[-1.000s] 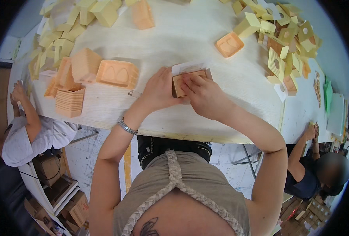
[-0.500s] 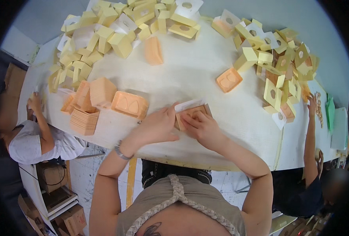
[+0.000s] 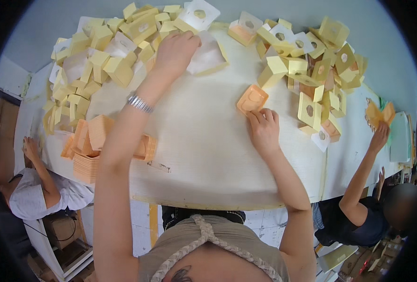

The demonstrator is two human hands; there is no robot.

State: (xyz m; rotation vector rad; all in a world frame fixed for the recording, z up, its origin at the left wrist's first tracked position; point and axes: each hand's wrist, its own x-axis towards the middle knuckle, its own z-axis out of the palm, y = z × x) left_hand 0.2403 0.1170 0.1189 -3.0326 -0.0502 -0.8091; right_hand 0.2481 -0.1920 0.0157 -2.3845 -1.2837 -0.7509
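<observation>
My left hand [image 3: 174,52] reaches far across the white table [image 3: 203,160] and rests with closed fingers on a flat white-and-yellow folded carton [image 3: 208,57] at the edge of a yellow pile. A metal bracelet [image 3: 139,103] sits on that wrist. My right hand [image 3: 264,126] lies on the table with its fingertips touching an orange moulded tray [image 3: 251,99]. No carton remains between my hands near the front edge.
Heaps of yellow cartons [image 3: 100,51] fill the far left and far right [image 3: 321,70]. Stacked orange trays [image 3: 91,150] stand at the front left. One person [image 3: 29,188] sits at the left; another at the right [image 3: 377,136] lifts an orange piece.
Both hands left the small carton they held together near the front edge. My left hand went far forward to the pile; my right moved up to the orange tray. The view tilted up.
</observation>
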